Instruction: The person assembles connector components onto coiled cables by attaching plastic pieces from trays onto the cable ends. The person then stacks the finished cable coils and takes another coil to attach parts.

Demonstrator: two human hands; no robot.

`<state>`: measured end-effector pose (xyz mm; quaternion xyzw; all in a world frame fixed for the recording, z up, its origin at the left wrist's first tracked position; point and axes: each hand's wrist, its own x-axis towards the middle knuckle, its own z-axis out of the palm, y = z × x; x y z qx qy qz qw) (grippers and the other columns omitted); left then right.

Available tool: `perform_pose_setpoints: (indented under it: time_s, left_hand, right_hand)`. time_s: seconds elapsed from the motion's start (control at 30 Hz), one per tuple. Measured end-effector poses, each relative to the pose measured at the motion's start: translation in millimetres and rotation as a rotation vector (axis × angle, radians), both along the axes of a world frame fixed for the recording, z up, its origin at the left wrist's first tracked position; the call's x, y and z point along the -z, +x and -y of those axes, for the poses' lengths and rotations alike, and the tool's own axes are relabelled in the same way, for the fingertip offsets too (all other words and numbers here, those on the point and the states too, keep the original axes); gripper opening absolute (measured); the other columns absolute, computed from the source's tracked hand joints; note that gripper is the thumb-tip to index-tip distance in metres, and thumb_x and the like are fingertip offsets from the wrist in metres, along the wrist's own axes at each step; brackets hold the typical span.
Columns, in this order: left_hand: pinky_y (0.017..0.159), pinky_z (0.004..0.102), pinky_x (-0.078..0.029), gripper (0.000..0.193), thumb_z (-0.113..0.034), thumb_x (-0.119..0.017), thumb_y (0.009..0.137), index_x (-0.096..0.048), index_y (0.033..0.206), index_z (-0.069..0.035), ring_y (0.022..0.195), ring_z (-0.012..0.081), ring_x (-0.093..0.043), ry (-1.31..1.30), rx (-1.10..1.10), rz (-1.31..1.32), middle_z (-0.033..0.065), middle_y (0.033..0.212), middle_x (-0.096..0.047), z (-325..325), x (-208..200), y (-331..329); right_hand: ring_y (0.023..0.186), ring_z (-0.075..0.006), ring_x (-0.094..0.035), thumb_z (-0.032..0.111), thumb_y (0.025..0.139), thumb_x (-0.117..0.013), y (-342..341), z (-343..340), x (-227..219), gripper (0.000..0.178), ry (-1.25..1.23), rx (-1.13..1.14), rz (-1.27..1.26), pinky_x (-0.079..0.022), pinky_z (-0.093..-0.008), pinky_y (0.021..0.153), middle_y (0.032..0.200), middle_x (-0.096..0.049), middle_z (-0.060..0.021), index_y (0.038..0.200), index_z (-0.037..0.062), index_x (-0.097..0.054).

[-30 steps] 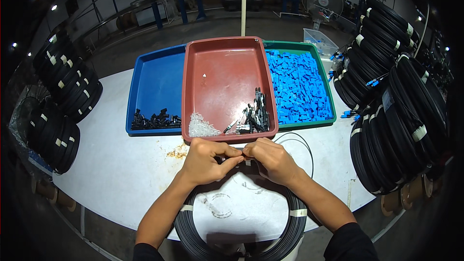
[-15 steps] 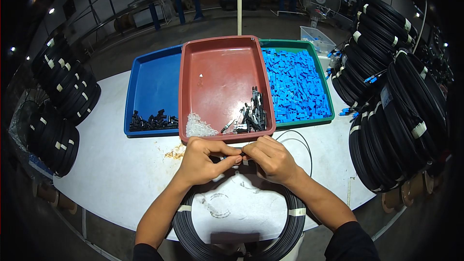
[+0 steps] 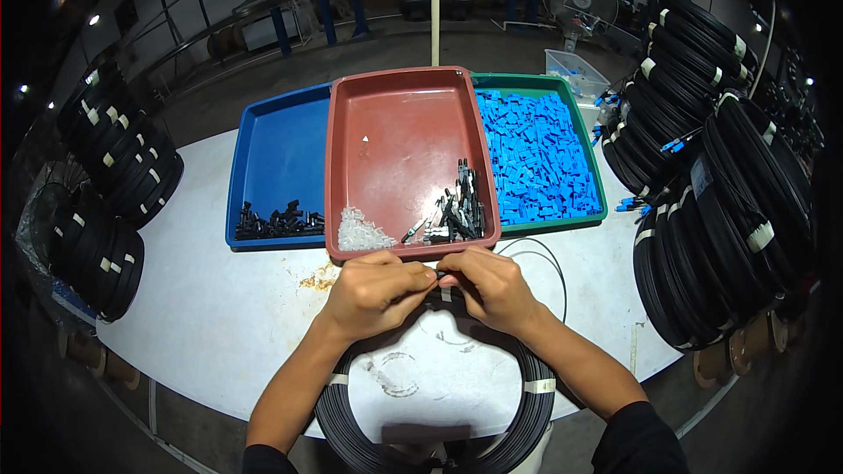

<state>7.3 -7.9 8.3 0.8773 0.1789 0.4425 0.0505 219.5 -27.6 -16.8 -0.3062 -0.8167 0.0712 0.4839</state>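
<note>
Hands (image 3: 492, 290) pinch tiny dark piece (image 3: 442, 275); ridged, ring-shaped coil (image 3: 536, 408).

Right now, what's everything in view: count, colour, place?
Table: one, white, centre
Blue tray: one, blue, left
Red tray: one, red, centre
Green tray: one, green, right
Dark parts: many, black, blue tray
Clear pieces: many, translucent, red tray
Slim parts: many, mostly black, red tray
Blue parts: many, blue, green tray
Stacked coils: many, black, both sides
Front coil: one, black, lower middle
Clear box: one, transparent, beyond green tray
Fan: one, grey, background right
Pole: one, pale, behind trays
Held piece: one, dark, near red tray
Left hand: one, at held piece
Right hand: one, at held piece
Sleeves: two, black, lower edge
</note>
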Motion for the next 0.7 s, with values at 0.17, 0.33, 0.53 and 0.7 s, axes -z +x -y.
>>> perform_pose_setpoints:
  time_s: [0.17,0.33,0.53,0.7]
  left_hand:
    - [0.058,0.0272,-0.057,0.012,-0.001,-0.083,0.077,-0.080,0.088,0.001,0.064,0.0183,-0.073,-0.612,0.002,0.173,0.0134,0.082,-0.078,7,-5,3]
    - [0.059,0.0295,-0.056,0.011,-0.002,-0.083,0.076,-0.078,0.085,0.003,0.066,0.0189,-0.071,-0.228,0.025,0.036,0.0126,0.082,-0.077,5,0,3]
    - [0.060,0.0305,-0.055,0.003,-0.001,-0.076,0.082,-0.076,0.085,0.001,0.069,0.0169,-0.071,0.397,-0.009,-0.204,0.0091,0.085,-0.076,3,-10,3]
    - [0.063,0.0295,-0.056,0.010,-0.001,-0.078,0.077,-0.074,0.086,0.002,0.067,0.0180,-0.069,0.244,0.039,-0.101,0.0104,0.087,-0.076,-5,-1,-4]
  right_hand:
    - [0.072,-0.0280,-0.062,0.003,0.077,-0.074,6,0,-1,0.022,0.239,0.035,0.130,-0.050,-0.0367,0.068,0.081,-0.064,-0.0104,0.097,-0.0001,-0.064]
    - [0.071,-0.0279,-0.062,-0.001,0.073,-0.072,9,2,-4,0.022,0.127,-0.006,0.160,-0.050,-0.0377,0.067,0.079,-0.064,-0.0108,0.095,0.0000,-0.066]
    - [0.064,-0.0289,-0.066,-0.002,0.077,-0.075,0,3,0,0.015,-0.111,0.011,-0.071,-0.052,-0.0362,0.059,0.075,-0.069,-0.0122,0.091,0.0008,-0.071]
    - [0.065,-0.0283,-0.066,0.000,0.082,-0.077,-2,2,1,0.014,-0.143,-0.018,-0.096,-0.053,-0.0353,0.062,0.079,-0.070,-0.0120,0.094,0.0006,-0.070]
